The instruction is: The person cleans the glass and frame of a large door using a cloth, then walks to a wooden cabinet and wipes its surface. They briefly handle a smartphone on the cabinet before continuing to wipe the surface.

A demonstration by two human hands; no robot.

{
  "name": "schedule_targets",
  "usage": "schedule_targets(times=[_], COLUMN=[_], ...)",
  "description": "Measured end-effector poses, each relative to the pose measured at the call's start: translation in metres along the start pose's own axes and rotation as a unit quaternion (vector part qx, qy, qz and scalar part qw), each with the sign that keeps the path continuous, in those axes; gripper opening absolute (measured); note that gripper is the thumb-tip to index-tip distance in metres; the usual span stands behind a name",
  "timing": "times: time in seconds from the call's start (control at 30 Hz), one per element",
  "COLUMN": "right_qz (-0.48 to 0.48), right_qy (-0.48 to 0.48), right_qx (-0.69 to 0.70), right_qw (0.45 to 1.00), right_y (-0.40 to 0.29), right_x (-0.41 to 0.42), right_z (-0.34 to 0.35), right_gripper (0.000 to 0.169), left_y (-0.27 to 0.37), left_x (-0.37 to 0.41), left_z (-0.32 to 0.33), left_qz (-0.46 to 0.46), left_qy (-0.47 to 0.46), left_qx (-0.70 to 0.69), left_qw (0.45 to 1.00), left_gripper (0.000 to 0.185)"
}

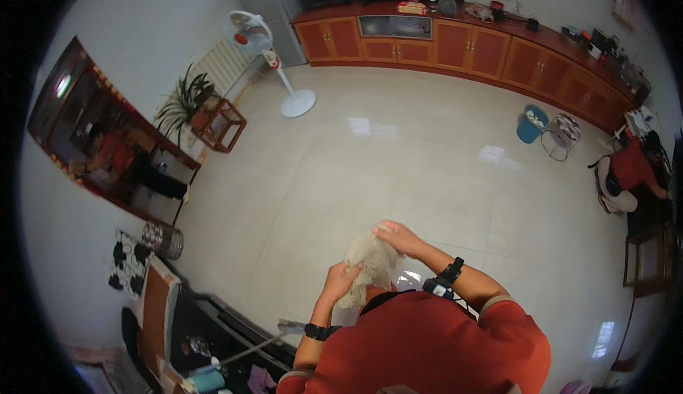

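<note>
A crumpled beige cloth (372,260) hangs between my two hands in front of my red shirt, above the tiled floor. My left hand (344,281) grips its lower left part, thumb on top. At the cloth's upper right edge, my right hand (397,235) pinches the fabric between thumb and fingers. Black bands are on both wrists, and a small device hangs by the right one. Part of the cloth's lower edge lies close to my body.
A white standing fan (298,103), a potted plant (184,103) on a wooden stand and a long wooden cabinet (469,47) line the room. At right are a blue bucket (529,129), a stool (563,132) and a seated person (635,167). Another person (125,159) stands in the doorway.
</note>
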State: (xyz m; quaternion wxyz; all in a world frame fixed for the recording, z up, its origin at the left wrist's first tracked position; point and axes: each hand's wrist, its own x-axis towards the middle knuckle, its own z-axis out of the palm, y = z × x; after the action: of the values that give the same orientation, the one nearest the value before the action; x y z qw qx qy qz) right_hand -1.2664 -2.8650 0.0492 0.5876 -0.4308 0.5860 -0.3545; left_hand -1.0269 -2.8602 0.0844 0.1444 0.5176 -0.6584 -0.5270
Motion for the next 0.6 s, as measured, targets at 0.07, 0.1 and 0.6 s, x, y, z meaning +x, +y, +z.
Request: schedule_targets(times=[0.07, 0.1, 0.6], right_qz=[0.009, 0.006, 0.02], right_qy=[0.085, 0.134, 0.008], right_qx=[-0.039, -0.077, 0.279], right_qw=[0.996, 0.988, 0.96], right_y=[-0.01, -0.018, -0.065], right_x=[0.026, 0.039, 0.199], right_z=[-0.015, -0.024, -0.024], right_gripper=[0.049, 0.05, 0.081], left_y=[0.005, 0.007, 0.05], left_x=[0.042, 0.062, 0.244], left_z=[-0.026, -0.039, -0.102], left_qz=[0.039, 0.048, 0.057], left_qy=[0.021, 0.019, -0.146], left_qx=[-0.001, -0.021, 0.057], left_qw=[0.999, 0.998, 0.986], left_gripper=[0.03, 0.03, 0.048])
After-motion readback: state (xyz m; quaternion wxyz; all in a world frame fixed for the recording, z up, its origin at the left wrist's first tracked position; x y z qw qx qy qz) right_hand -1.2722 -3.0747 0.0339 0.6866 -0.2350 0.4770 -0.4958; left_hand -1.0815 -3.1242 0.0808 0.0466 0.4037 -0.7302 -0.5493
